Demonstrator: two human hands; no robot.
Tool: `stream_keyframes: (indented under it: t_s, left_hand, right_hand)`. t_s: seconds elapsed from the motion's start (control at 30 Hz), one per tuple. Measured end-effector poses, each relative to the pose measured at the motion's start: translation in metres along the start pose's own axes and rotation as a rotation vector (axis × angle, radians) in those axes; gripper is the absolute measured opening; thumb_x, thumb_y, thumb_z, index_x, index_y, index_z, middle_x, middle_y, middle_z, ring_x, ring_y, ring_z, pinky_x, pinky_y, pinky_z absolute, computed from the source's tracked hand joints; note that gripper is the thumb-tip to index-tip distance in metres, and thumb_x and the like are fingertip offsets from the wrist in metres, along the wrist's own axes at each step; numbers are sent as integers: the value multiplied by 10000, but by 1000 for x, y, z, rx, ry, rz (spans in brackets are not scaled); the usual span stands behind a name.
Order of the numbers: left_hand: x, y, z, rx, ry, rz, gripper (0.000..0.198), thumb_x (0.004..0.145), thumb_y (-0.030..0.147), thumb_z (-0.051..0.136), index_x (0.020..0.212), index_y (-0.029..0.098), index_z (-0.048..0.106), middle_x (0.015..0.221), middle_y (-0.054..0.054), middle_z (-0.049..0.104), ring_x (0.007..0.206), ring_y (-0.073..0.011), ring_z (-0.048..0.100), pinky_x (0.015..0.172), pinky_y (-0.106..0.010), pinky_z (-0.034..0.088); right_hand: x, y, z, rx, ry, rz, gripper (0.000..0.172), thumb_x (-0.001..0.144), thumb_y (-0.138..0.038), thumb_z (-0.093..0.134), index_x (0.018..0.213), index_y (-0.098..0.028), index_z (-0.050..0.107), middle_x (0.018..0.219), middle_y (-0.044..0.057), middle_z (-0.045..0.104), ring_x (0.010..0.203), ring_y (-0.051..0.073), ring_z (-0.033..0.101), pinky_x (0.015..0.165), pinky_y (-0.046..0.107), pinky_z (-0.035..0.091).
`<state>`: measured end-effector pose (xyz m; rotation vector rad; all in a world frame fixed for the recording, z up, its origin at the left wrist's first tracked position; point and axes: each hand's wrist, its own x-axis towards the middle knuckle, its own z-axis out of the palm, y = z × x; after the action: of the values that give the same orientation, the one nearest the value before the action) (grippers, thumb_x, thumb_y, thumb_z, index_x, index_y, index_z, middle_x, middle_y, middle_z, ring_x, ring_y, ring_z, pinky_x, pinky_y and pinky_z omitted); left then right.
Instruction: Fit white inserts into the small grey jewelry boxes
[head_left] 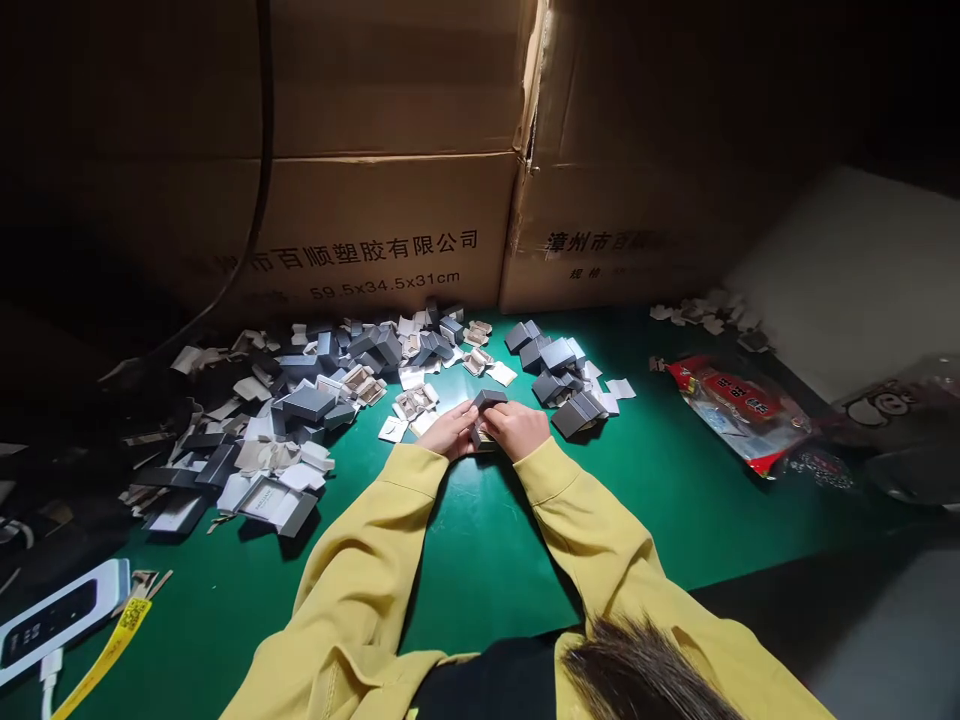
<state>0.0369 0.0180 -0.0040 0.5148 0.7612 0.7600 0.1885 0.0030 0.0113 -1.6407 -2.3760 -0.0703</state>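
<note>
Head view: two hands (pixel 451 430) curled around one grey box (pixel 490 399); one yellow strip (pixel 105 655).

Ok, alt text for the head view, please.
A bare left hand and right hand, in yellow sleeves, hold a small dark-grey box over a green tabletop. Grey boxes and white card pieces lie scattered to the left, a smaller pile of grey boxes to the right, with brown cardboard cartons behind.

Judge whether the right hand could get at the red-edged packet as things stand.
Probably yes, if the right hand lets go of the small box: the nearby grey pile lies partly between, but open tabletop leaves a way round to the packet.
</note>
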Motion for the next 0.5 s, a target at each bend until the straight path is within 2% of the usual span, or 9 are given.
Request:
stream_keyframes:
  t_s: [0.13, 0.27, 0.4, 0.5]
  left_hand:
    - [-2, 0, 0, 22, -45, 26, 394, 831, 266, 641, 1211, 211, 551, 743, 5, 619, 660, -129, 615, 747, -331, 530]
    - [3, -4, 2, 36, -43, 90, 400, 845, 291, 619, 1228, 204, 543, 794, -22, 655, 686, -149, 635, 699, -302, 519]
    - [7, -10, 4, 18, 30, 209, 325, 853, 291, 602, 1156, 173, 581, 848, -37, 676, 698, -139, 632, 673, -252, 498]
    - [4, -10, 6, 16, 25, 244, 264, 861, 273, 590, 1104, 172, 606, 856, -37, 684, 695, -129, 629, 676, -241, 499]
  right_hand:
    - [3, 3, 5, 4, 105, -89, 326, 931, -374, 466, 759, -202, 683, 757, 34, 684, 661, 117, 542, 519, 298, 199]
    - [4, 4, 7, 12, 182, -134, 392, 951, -371, 411, 715, -196, 671, 699, 29, 658, 599, 102, 513, 527, 297, 210]
    - [2, 3, 2, 13, 125, -92, 378, 955, -422, 402, 813, -226, 693, 743, 15, 678, 594, 102, 527, 503, 294, 190]
    - [0, 2, -2, 13, 76, -66, 328, 939, -442, 442, 862, -251, 697, 779, 4, 692, 607, 108, 549, 490, 294, 172]
